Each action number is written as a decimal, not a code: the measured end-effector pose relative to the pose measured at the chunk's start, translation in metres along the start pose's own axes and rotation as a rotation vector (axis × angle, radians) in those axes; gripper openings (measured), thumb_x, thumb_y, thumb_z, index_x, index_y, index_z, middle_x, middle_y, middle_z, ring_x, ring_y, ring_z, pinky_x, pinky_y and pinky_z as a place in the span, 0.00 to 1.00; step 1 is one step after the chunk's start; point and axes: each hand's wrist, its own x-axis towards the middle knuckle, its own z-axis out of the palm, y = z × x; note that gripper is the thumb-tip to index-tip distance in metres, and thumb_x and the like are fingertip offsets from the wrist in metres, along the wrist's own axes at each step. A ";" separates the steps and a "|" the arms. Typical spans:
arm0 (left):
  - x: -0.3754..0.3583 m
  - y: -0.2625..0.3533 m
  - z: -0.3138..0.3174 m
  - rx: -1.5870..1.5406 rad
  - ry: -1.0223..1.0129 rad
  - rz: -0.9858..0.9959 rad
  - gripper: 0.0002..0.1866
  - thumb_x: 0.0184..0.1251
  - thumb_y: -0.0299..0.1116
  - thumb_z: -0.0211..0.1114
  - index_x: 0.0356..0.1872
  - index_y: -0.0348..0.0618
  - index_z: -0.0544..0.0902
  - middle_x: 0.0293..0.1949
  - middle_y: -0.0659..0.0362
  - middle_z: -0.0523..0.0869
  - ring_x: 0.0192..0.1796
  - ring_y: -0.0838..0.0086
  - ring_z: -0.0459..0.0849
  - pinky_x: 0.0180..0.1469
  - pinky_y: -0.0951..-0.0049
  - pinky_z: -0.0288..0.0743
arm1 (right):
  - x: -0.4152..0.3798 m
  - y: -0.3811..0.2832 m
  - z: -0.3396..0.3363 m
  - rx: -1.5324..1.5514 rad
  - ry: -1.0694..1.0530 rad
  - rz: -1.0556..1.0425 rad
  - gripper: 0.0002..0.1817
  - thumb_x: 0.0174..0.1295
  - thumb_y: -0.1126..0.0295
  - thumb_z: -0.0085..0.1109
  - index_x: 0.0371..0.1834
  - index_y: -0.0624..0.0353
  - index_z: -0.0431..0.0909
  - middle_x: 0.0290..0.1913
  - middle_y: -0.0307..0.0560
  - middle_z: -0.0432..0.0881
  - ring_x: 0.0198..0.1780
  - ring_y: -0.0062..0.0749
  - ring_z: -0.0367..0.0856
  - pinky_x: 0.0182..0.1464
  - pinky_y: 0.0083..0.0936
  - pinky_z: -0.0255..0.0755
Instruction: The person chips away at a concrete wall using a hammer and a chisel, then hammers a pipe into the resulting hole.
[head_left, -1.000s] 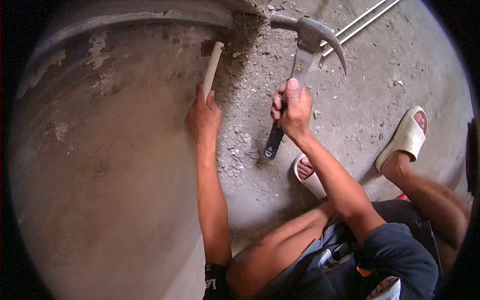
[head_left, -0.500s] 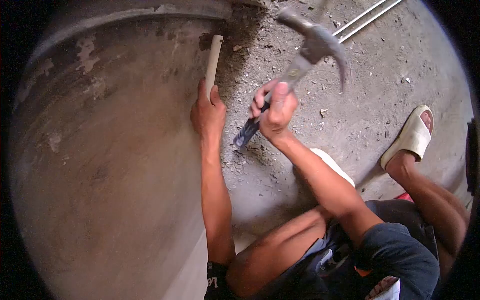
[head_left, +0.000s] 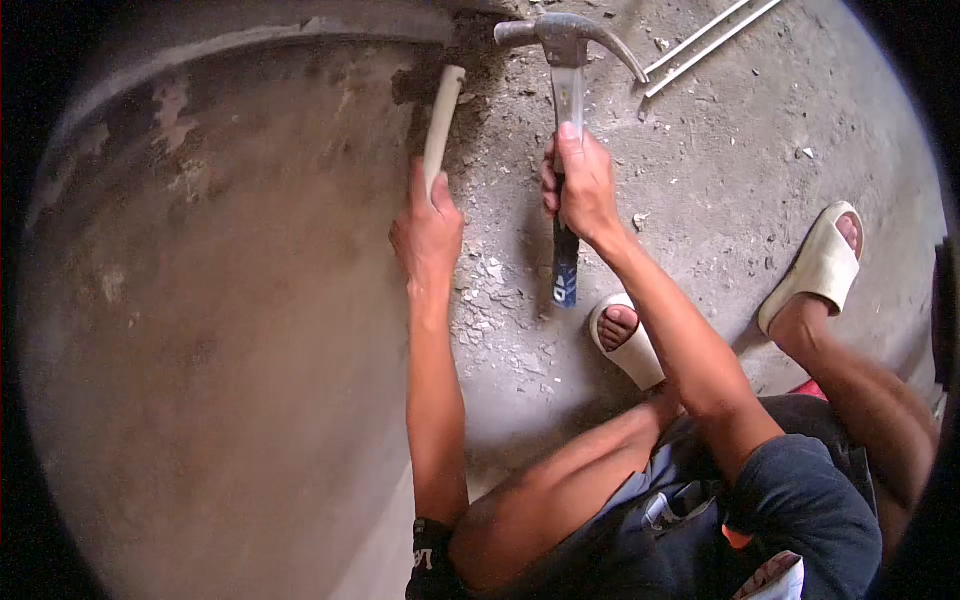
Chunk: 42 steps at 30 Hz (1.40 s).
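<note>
My left hand (head_left: pixel 428 238) is closed round a short off-white plastic pipe (head_left: pixel 442 118), close beside the wall. The pipe leans slightly right, and its far end has a small dark notch; its lower end is hidden in my hand. In my right hand (head_left: pixel 588 188) is a claw hammer (head_left: pixel 566 84), gripped by its handle with the thumb along the shaft. The hammer's striking face points left toward the pipe's far end, apart from it, and its claw curves right. The dark blue handle end sticks out below my fist.
A stained plaster wall (head_left: pixel 230 300) fills the left side. Plaster chips (head_left: pixel 490 295) lie on the dusty concrete floor (head_left: pixel 700 200). Two thin white pipes (head_left: pixel 712 48) lie at the upper right. My sandalled feet, in cream slides (head_left: pixel 828 262), rest on the floor.
The hammer has swung leftward and turned, its handle now nearly upright in view. My right hand has moved slightly right. The pipe has shifted and tilted a little to the right.
</note>
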 end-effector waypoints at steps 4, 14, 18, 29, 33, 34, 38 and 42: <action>0.022 -0.010 -0.006 -0.016 0.045 0.050 0.18 0.69 0.43 0.50 0.57 0.52 0.70 0.34 0.42 0.83 0.36 0.42 0.81 0.37 0.46 0.72 | 0.002 0.003 0.016 -0.038 -0.001 -0.079 0.25 0.70 0.46 0.38 0.31 0.59 0.65 0.16 0.40 0.66 0.11 0.23 0.64 0.13 0.22 0.61; 0.024 -0.008 -0.010 0.055 0.043 0.036 0.20 0.68 0.45 0.50 0.57 0.49 0.73 0.35 0.42 0.84 0.37 0.43 0.81 0.39 0.48 0.74 | -0.024 0.034 0.066 0.297 0.165 -0.213 0.22 0.71 0.52 0.39 0.29 0.60 0.65 0.16 0.38 0.66 0.14 0.23 0.65 0.15 0.22 0.61; 0.028 -0.016 -0.002 0.119 0.056 0.061 0.21 0.68 0.45 0.50 0.58 0.49 0.72 0.36 0.42 0.84 0.37 0.44 0.82 0.38 0.48 0.74 | -0.008 0.048 0.043 -0.402 0.156 -0.283 0.20 0.71 0.54 0.39 0.26 0.58 0.66 0.15 0.35 0.67 0.15 0.23 0.66 0.16 0.24 0.62; 0.028 -0.018 0.003 0.058 0.118 0.116 0.22 0.69 0.44 0.50 0.60 0.49 0.71 0.39 0.44 0.84 0.38 0.46 0.83 0.38 0.50 0.75 | -0.009 0.076 0.050 -0.154 0.091 -0.228 0.22 0.69 0.48 0.44 0.30 0.58 0.64 0.17 0.39 0.66 0.13 0.21 0.64 0.14 0.21 0.63; 0.024 -0.016 0.001 0.141 0.020 0.006 0.21 0.68 0.45 0.51 0.60 0.50 0.72 0.41 0.45 0.84 0.40 0.47 0.82 0.40 0.51 0.75 | -0.029 0.027 0.041 0.168 0.065 0.096 0.22 0.69 0.48 0.43 0.30 0.57 0.64 0.16 0.39 0.66 0.12 0.22 0.64 0.14 0.23 0.64; 0.023 -0.009 -0.006 0.125 -0.019 -0.041 0.21 0.68 0.44 0.52 0.60 0.50 0.72 0.44 0.44 0.82 0.43 0.46 0.82 0.43 0.52 0.75 | -0.036 0.019 0.049 0.389 0.167 -0.030 0.22 0.69 0.48 0.43 0.30 0.57 0.63 0.16 0.39 0.66 0.12 0.22 0.64 0.14 0.23 0.64; 0.025 -0.002 -0.010 0.068 -0.036 -0.098 0.22 0.68 0.43 0.52 0.61 0.50 0.71 0.47 0.44 0.82 0.46 0.46 0.81 0.47 0.53 0.75 | -0.003 0.067 0.052 0.219 0.126 -0.116 0.22 0.70 0.48 0.41 0.31 0.57 0.62 0.17 0.40 0.66 0.12 0.24 0.64 0.15 0.23 0.65; 0.030 -0.009 -0.005 0.035 0.014 -0.063 0.23 0.69 0.45 0.51 0.62 0.50 0.71 0.49 0.45 0.81 0.48 0.47 0.80 0.48 0.54 0.75 | -0.018 0.027 0.038 0.005 0.051 0.061 0.21 0.70 0.49 0.41 0.31 0.58 0.63 0.17 0.41 0.66 0.12 0.25 0.64 0.14 0.24 0.64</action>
